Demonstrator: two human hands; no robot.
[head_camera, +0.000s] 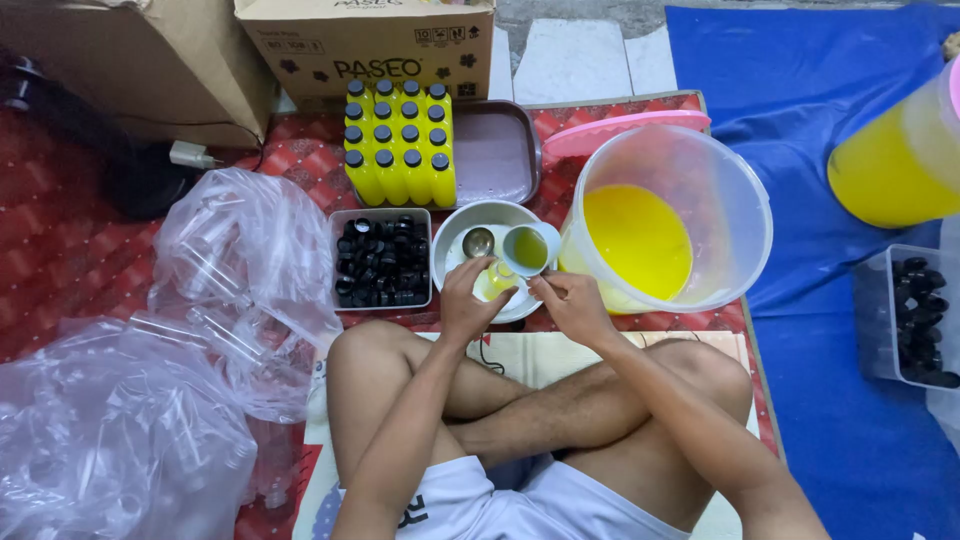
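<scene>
Crossed legs (560, 410) rest on red patterned mat (60, 260), blue tarp (800, 120) beside.

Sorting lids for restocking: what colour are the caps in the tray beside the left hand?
Black. The caps fill a clear tray, seen best in the head view.

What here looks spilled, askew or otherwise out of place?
Nothing stands out. The left hand holds a small bottle upright over the white bowl, the right hand holds the cup, and no liquid shows on the mat.
</scene>
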